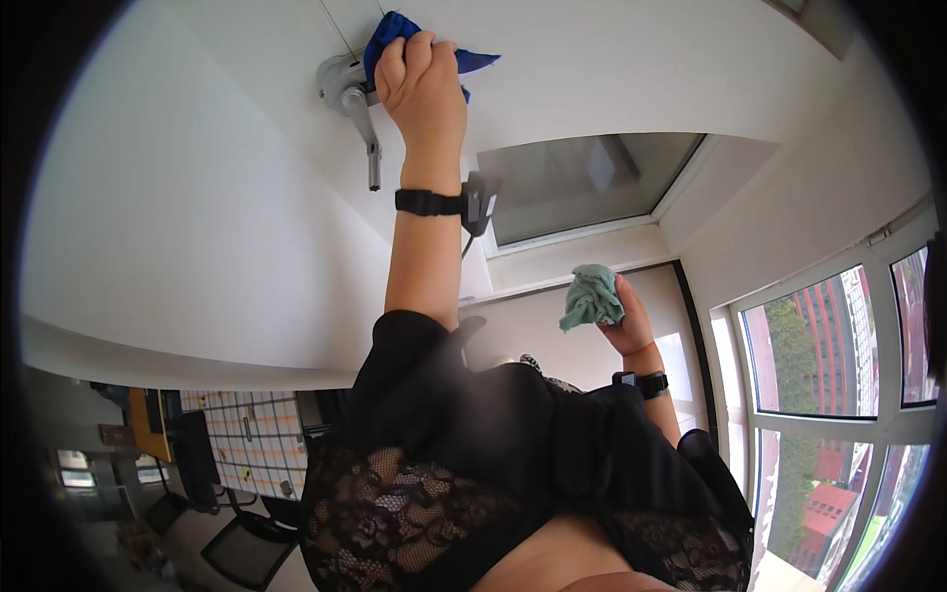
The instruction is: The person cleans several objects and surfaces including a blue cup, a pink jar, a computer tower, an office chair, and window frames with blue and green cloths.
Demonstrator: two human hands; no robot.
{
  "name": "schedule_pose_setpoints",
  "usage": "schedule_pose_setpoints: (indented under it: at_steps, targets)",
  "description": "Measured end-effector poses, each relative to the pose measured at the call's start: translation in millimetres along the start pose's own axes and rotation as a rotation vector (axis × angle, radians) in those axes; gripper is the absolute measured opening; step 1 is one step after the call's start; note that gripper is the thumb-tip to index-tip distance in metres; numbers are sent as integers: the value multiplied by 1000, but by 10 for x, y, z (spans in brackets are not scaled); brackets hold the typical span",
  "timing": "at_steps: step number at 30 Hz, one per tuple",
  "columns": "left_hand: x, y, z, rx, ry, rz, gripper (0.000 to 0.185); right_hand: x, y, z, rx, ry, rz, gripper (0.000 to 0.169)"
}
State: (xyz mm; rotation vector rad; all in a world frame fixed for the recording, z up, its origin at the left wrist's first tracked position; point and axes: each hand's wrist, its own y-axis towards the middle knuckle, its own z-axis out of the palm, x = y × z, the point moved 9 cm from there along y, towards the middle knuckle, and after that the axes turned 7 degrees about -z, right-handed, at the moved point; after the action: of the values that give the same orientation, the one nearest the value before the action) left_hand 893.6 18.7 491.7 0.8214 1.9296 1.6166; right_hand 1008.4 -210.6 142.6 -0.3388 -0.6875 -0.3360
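Note:
High against the white wall, my left hand (423,78) grips a blue cloth (386,38) with curled fingers. The cloth covers part of a grey metal hand-crank winch (342,80). Below the winch body hangs its crank handle (365,133), just left of my wrist. Thin wires run upward from the winch. My right hand (627,325) is lower and to the right, away from the wall, holding a crumpled pale green cloth (592,297) between thumb and fingers. Each wrist wears a black strap with a small device.
A window pane (584,189) in a white frame lies beyond my left forearm. To the right are tall windows (810,344) with buildings and trees outside. Behind the wall at lower left stand a table with a checked cloth (248,436) and black chairs (248,551).

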Motion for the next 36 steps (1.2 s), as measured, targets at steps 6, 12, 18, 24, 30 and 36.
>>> schedule_pose_setpoints:
  at_steps: [6, 12, 18, 24, 30, 36]
  targets:
    - [65, -405, 132, 119, -68, 34, 17, -46, -16, -134, -19, 7, -29, 48]
    - [693, -1422, 384, 160, -1006, -1126, 27, -44, -41, -116, 9, 54, -19, 48]
    - [739, -1072, 634, -161, -2301, -1382, 11, 46, -42, 89, -36, 5, -42, 40]
    - [760, -1005, 534, -240, -1362, -1335, 31, -27, -31, -4, -34, 22, 27, 38]
    - [1059, -1099, 834, -110, -1584, -1357, 21, -82, -55, -196, -50, 114, 31, 34]
    - [511, -989, 551, 290, -1290, -1269, 19, 24, -154, -94, -95, 147, -27, 38]
